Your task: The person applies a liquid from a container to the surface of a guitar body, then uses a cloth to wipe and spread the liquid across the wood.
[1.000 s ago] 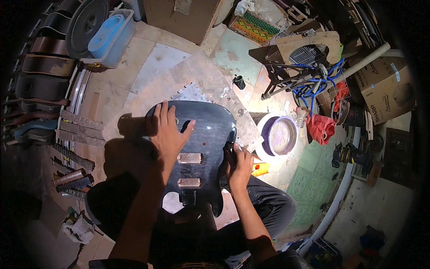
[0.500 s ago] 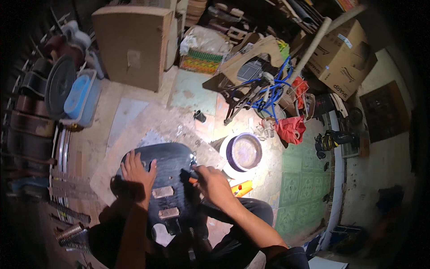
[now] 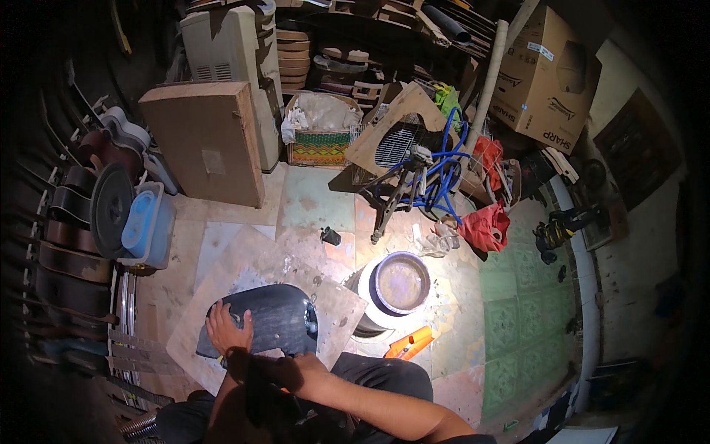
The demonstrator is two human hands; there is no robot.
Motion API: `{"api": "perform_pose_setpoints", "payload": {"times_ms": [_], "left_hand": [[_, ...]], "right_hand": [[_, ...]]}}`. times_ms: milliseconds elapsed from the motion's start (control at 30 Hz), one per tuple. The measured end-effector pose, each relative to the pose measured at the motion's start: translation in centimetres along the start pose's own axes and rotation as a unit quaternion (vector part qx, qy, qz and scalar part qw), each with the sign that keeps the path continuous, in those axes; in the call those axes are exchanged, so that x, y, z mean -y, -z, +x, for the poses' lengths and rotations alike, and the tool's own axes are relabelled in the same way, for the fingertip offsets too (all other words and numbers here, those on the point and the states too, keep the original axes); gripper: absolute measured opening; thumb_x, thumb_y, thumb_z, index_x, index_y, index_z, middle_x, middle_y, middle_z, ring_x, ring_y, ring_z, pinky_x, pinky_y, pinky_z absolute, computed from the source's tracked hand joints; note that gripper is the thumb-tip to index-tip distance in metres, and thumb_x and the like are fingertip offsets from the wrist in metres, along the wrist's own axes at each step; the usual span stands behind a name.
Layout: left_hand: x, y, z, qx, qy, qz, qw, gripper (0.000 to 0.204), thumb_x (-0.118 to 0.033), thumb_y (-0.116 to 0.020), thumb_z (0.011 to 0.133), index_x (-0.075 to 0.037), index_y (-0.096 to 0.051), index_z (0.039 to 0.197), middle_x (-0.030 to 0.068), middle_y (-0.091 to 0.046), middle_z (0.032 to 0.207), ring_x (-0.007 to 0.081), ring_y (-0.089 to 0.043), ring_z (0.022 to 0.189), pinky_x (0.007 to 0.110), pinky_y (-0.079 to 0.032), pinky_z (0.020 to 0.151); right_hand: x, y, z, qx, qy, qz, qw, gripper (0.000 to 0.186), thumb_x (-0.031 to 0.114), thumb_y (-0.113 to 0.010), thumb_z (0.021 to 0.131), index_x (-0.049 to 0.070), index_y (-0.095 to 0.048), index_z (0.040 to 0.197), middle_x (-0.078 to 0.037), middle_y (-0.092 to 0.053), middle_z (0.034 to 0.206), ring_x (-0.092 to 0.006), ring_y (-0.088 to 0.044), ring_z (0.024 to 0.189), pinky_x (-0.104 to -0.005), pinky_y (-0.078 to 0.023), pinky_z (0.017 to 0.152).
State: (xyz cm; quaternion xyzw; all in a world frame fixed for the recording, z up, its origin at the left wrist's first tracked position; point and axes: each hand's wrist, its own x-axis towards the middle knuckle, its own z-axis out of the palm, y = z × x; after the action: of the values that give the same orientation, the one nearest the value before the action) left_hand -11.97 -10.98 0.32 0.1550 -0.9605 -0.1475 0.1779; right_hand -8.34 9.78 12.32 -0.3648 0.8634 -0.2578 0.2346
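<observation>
Both forearms (image 3: pixel 370 403) are bare with no sleeves, and dark trousers (image 3: pixel 384 374) cover the legs.

Left hand (image 3: pixel 225 329) spread flat, palm down, fingers fanned forward, forearm running up from the lower edge. Right forearm crossing leftward from the lower right, right hand (image 3: pixel 285 368) low in shadow, grip unclear.

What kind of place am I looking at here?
Probably a small guitar-making workshop: a dark guitar body lies on a board under the left hand, more guitar bodies line the left wall, and cut wooden parts are stacked behind.
</observation>
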Motion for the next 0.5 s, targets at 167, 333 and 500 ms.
{"api": "perform_pose_setpoints", "payload": {"times_ms": [167,333,500], "left_hand": [[-2.3,-1.1,-0.4,0.001,-0.011,-0.021,1.0,0.052,-0.038,-0.072,0.087,-0.001,-0.063,0.122,0.0163,-0.058,0.14,0.0344,-0.05,0.133,0.05,-0.032,0.117],[-0.3,-0.4,-0.2,-0.02,-0.01,0.005,1.0,0.049,-0.036,-0.072,0.088,-0.001,-0.064,0.121,0.0161,-0.059,0.139,0.0339,-0.051,0.132,0.049,-0.033,0.116],[-0.8,-0.4,-0.2,-0.023,-0.016,0.005,1.0,0.048,-0.035,-0.071,0.088,-0.001,-0.063,0.121,0.0163,-0.059,0.139,0.0336,-0.051,0.132,0.048,-0.035,0.115]], "right_hand": [[-4.0,-7.1,-0.5,-0.117,0.014,0.02,0.993,0.04,0.03,-0.053,0.099,0.022,-0.056,0.138,-0.012,-0.074,0.102,-0.0319,-0.075,0.088,-0.0452,-0.059,0.068],[-0.2,-2.1,-0.4,-0.017,-0.022,-0.008,1.0,0.039,0.028,-0.049,0.102,0.018,-0.053,0.14,-0.011,-0.075,0.095,-0.0296,-0.076,0.083,-0.043,-0.058,0.063],[-2.0,-5.6,0.0,-0.153,0.03,0.027,0.987,0.022,0.02,-0.055,0.096,0.014,-0.066,0.114,-0.004,-0.071,0.072,-0.0262,-0.071,0.061,-0.0414,-0.049,0.043]]}}
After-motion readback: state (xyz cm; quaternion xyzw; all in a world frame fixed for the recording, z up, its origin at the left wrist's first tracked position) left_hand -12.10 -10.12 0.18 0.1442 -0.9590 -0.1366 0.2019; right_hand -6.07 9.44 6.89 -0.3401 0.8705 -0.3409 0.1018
